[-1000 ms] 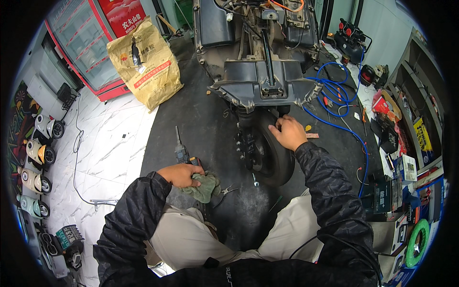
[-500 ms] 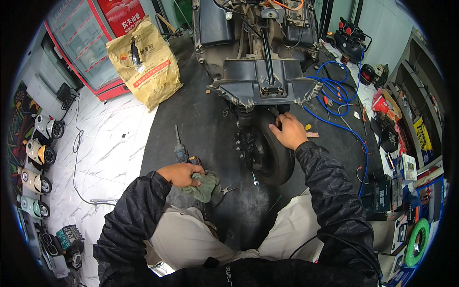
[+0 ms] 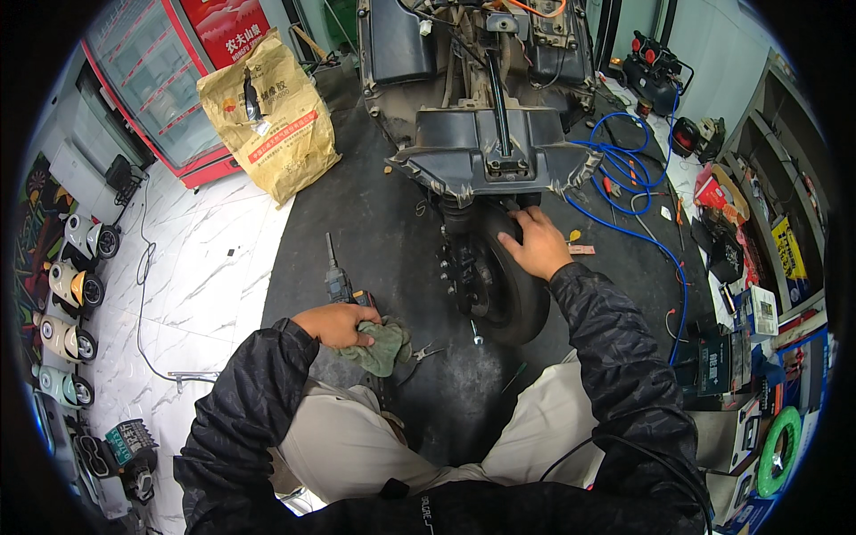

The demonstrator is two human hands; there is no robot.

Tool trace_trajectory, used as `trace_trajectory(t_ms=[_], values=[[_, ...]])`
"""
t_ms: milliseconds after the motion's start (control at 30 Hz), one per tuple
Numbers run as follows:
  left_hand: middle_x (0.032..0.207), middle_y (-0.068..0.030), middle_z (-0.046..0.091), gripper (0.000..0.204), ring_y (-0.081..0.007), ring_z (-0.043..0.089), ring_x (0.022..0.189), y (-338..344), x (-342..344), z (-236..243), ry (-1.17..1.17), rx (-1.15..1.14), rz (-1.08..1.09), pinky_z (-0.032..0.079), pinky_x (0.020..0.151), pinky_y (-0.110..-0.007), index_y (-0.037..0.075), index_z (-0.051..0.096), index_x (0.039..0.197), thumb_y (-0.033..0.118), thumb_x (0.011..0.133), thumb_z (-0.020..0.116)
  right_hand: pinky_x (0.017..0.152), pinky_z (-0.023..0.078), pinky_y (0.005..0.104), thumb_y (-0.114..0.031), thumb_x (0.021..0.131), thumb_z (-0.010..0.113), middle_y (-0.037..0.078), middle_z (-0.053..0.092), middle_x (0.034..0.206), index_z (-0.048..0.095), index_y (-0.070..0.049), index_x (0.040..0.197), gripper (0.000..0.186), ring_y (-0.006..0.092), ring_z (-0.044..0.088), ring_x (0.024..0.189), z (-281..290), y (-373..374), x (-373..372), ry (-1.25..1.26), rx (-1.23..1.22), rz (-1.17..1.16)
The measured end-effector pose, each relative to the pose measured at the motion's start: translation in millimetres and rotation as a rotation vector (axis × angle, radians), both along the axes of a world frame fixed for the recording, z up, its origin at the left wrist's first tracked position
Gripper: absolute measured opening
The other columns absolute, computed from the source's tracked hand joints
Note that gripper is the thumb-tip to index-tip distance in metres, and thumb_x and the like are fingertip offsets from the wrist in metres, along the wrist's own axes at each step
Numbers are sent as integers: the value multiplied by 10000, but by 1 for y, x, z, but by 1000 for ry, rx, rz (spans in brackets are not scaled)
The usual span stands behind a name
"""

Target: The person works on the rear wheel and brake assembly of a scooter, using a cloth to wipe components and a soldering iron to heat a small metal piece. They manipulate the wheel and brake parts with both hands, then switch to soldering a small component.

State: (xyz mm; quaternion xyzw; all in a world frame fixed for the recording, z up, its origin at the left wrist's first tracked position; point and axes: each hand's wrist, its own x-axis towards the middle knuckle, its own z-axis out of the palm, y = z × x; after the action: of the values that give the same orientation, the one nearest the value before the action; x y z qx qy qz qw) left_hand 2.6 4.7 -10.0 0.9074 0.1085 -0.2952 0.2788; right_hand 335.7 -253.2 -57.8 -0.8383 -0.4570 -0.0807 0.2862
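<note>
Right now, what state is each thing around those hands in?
Left hand: closed on green rag
Green rag: bunched up
Right hand: open, resting on wheel
Wheel: upright
Vehicle: inner parts exposed
Power drill: lying on dark mat
Pliers: lying on mat
Blue hose: loosely looped
Yellow sack: creased

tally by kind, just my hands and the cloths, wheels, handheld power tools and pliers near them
Hands: 2 (left hand, right hand)
Cloths: 1 (green cloth, at the left hand)
Wheels: 1 (black-tyred wheel, under the right hand)
Handheld power tools: 1 (power tool with a long bit)
Pliers: 1 (open pliers)
Total: 6
</note>
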Motion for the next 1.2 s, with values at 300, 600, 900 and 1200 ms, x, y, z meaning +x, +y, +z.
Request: trace_trajectory(t_ms=[300, 600, 900, 1200], values=[[1237, -175, 727, 486, -365, 689, 1133, 0, 0, 0, -21, 9, -7, 529, 967, -451, 108, 650, 1392, 340, 978, 752, 1083, 510, 470, -430, 963, 719, 200, 611, 1437, 679, -41, 1380, 571, 400, 612, 1284, -3, 1, 1, 9, -27, 26], [1281, -174, 718, 492, -366, 681, 1184, 0, 0, -1, -1, 5, 0, 525, 1003, -445, 107, 652, 1392, 340, 971, 755, 1083, 507, 481, -434, 966, 718, 201, 611, 1422, 691, -62, 1377, 556, 407, 607, 1285, -5, 1, 2, 17, -14, 24], [1291, -180, 711, 484, -372, 672, 1205, 1, 1, -2, -5, -10, 2, 518, 1014, -447, 106, 655, 1382, 331, 966, 757, 1115, 486, 474, -468, 981, 712, 224, 587, 1463, 669, -70, 1419, 593, 424, 579, 1338, -1, -1, 1, 32, -68, 27], [1205, -169, 721, 473, -349, 684, 1080, 2, -1, -6, -34, -1, -19, 530, 926, -444, 101, 650, 1377, 337, 983, 761, 1103, 497, 472, -480, 987, 702, 219, 586, 1458, 654, -98, 1446, 599, 421, 592, 1320, 0, -4, 1, 41, -81, 26]])
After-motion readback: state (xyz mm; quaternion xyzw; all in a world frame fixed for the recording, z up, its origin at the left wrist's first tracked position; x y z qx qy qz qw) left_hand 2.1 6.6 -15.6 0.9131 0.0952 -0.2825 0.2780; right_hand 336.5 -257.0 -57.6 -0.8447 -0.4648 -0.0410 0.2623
